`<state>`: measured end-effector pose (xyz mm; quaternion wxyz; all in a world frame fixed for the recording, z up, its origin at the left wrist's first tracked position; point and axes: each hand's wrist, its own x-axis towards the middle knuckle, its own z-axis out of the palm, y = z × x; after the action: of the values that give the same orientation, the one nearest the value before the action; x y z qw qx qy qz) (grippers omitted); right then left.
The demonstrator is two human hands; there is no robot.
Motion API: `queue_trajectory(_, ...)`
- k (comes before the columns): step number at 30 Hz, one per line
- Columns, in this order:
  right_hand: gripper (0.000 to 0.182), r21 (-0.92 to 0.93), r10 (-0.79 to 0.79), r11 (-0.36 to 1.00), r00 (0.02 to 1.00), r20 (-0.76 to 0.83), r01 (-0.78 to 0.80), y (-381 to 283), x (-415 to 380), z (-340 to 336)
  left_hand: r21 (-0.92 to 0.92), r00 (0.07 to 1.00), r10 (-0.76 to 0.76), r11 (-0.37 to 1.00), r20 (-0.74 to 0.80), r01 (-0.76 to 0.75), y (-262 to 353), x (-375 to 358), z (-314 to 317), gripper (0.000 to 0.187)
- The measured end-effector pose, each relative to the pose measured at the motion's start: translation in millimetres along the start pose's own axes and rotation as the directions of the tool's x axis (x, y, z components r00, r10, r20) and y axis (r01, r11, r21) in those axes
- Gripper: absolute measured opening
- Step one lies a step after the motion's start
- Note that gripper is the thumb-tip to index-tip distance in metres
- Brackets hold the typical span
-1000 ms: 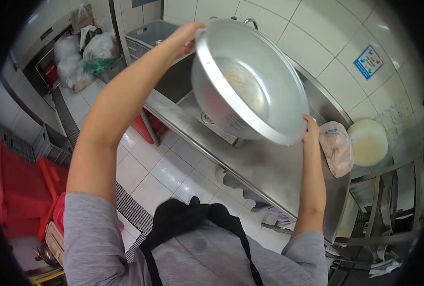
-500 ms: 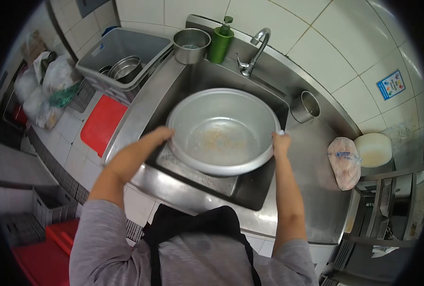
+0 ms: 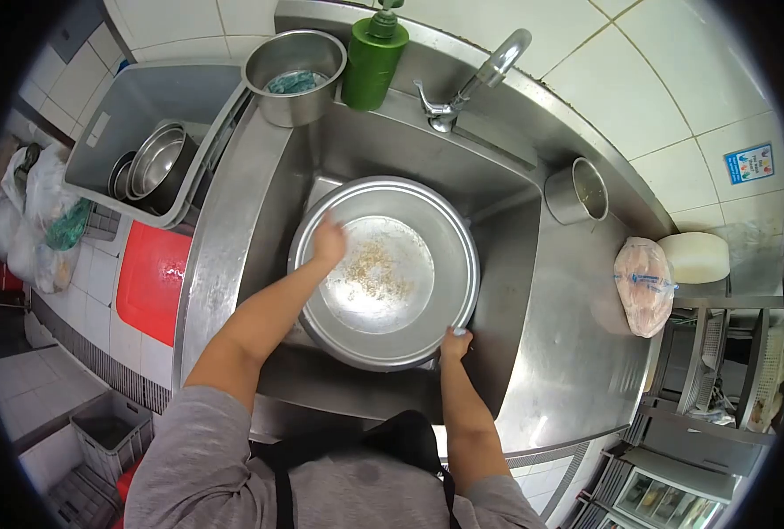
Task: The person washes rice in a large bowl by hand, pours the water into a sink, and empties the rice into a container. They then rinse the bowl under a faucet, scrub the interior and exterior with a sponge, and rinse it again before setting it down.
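Note:
A large round aluminium basin (image 3: pixel 452 264) sits down in the steel sink (image 3: pixel 489 348), with pale brownish grains (image 3: pixel 373 271) scattered over its bottom. At its lower right rim, my right hand (image 3: pixel 455 344) is closed around the edge, and a small whitish spot shows by the thumb. My left hand (image 3: pixel 326 242) is over the left inner side of the basin, its fingers smeared by motion. The chrome faucet (image 3: pixel 476 84) stands behind the basin, its spout turned to the right.
A steel pot (image 3: pixel 293 104) holding something blue-green and a green pump bottle (image 3: pixel 374 66) stand behind left. Rightward are a small steel pot (image 3: pixel 575 194) and bagged pale meat (image 3: pixel 643 286). Left of the sink stand a grey bin (image 3: pixel 101 132) with steel pots and a red lid (image 3: pixel 152 273).
The basin has turned and sits lower in the sink. My left hand has left the rim and moved over the inside; my right hand has come down toward the lower right rim.

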<state>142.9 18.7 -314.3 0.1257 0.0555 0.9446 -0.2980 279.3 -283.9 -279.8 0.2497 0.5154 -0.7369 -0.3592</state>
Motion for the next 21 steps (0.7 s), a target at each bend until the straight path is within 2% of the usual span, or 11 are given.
queue_trajectory(2,0.051,-0.019,0.165,0.986,0.985,0.045,-0.165,2,0,4,-0.173,0.908,0.417,0.893,-0.02,-0.414,76,34,-3,0.037)
queue_trajectory(5,0.044,-0.024,0.184,0.982,0.982,-0.053,-0.185,6,15,4,0.071,0.731,0.683,0.73,-0.021,-0.68,174,91,-26,0.033)
queue_trajectory(7,0.042,-0.189,-0.292,0.947,0.942,-0.166,0.26,-3,15,-4,0.321,0.553,0.832,0.538,-0.05,-0.78,190,135,-17,0.032)
queue_trajectory(10,0.033,0.404,-0.125,0.913,0.978,0.166,0.048,-56,-10,-23,0.579,0.456,0.89,0.37,0.004,-0.727,175,161,4,0.037)
queue_trajectory(11,0.031,0.441,-0.163,0.896,0.964,0.209,0.056,-70,-16,-21,0.566,0.473,0.881,0.378,0.024,-0.733,182,160,0,0.037)
queue_trajectory(12,0.031,0.421,-0.199,0.905,0.937,0.287,0.063,-91,-22,-19,0.383,0.758,0.597,0.656,0.262,-0.65,203,161,-15,0.039)
queue_trajectory(13,0.031,0.408,-0.236,0.91,0.901,0.363,0.074,-115,-27,-18,0.272,0.821,0.221,0.871,0.526,-0.409,213,162,-22,0.042)
queue_trajectory(16,0.043,0.342,-0.449,0.886,0.765,0.463,0.313,-185,-30,9,0.04,0.717,0.21,0.948,0.665,-0.315,203,171,-20,0.046)
queue_trajectory(18,0.049,0.263,-0.48,0.877,0.702,0.527,0.402,-228,-31,32,-0.029,0.971,0.22,0.975,0.093,-0.218,184,135,34,0.042)
queue_trajectory(20,0.049,0.191,-0.45,0.875,0.603,0.659,0.444,-275,-44,30,-0.136,0.944,0.327,0.938,0.051,-0.318,169,89,71,0.041)
queue_trajectory(21,0.048,0.177,-0.487,0.826,0.519,0.702,0.536,-286,-45,33,-0.137,0.811,0.246,0.969,0.531,-0.204,174,87,52,0.039)
